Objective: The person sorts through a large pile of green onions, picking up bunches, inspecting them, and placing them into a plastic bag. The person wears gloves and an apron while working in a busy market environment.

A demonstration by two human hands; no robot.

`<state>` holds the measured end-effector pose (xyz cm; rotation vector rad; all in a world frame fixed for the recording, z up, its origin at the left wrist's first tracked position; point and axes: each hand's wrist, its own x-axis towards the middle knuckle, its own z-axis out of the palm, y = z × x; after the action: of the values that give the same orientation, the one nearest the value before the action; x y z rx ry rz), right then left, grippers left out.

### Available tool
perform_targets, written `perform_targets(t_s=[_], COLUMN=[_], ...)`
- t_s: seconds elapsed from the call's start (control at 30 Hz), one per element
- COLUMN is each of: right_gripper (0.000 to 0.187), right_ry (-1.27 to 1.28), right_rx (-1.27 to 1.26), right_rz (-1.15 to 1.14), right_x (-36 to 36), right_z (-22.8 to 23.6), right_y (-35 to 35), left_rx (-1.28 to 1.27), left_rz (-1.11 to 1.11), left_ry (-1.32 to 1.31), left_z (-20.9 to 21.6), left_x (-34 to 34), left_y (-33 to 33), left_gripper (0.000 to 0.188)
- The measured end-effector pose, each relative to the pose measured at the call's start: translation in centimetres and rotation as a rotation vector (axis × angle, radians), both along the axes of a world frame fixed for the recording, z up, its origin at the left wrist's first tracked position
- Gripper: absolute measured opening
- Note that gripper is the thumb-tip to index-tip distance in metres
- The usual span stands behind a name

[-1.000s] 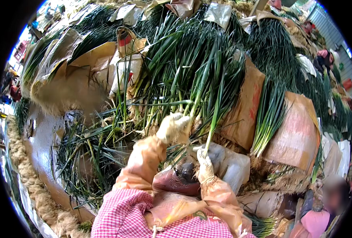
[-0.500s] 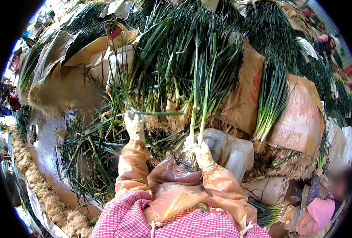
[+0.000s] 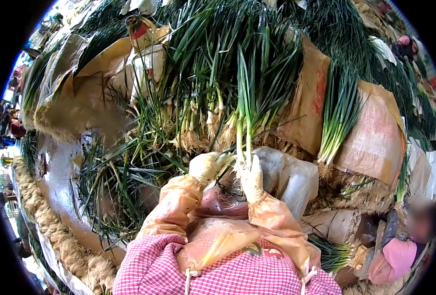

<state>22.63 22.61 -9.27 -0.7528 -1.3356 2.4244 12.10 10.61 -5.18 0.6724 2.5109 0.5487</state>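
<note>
Two green onions (image 3: pixel 244 110) stand upright in front of me, white root ends down and green leaves reaching over the pile behind. My right hand (image 3: pixel 252 181), in a pale soiled glove, is closed round their rooted lower ends. Close beside it, my left hand (image 3: pixel 204 167), gloved alike, is closed with its fingertips pointing right at the stems just above the roots. What those fingertips pinch, if anything, is too small to tell. Right behind my hands lies a big heap of green onions (image 3: pixel 193 110), roots toward me.
Loose stripped leaves (image 3: pixel 124 189) pile up at my left, beside a thick twisted rope (image 3: pixel 45 223). Brown sacking (image 3: pixel 306 103) and a grey plastic sheet (image 3: pixel 291 179) lie to the right. A bundle of green onions (image 3: pixel 337 125) rests farther right. Another person (image 3: pixel 397 253) sits at lower right.
My left hand has come right and toward me, from beside the heap to the onions' root ends. A long green leaf lying across at that hand no longer shows there. My right hand keeps its hold.
</note>
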Motion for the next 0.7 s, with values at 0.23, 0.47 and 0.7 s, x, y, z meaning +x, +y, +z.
perform_targets(t_s=[0.23,0.47,0.7], right_gripper=[0.031,0.045,0.042], right_ry=[-0.17,-0.153,0.041], right_rx=[0.483,0.087,-0.169], right_rz=[0.141,0.07,0.147], right_x=[-0.1,-0.7,-0.2], right_z=[1.6,3.3,0.1], right_y=[-0.8,0.3,1.3], left_rx=[0.216,0.855,0.943], left_rz=[0.155,-0.1,0.493], left_ry=[0.059,0.228,0.028], left_z=[3.0,4.8,0.8], left_x=[-5.5,-1.7,-3.3], left_y=[3.7,1.6,-1.4], left_gripper=[0.04,0.023,0.052])
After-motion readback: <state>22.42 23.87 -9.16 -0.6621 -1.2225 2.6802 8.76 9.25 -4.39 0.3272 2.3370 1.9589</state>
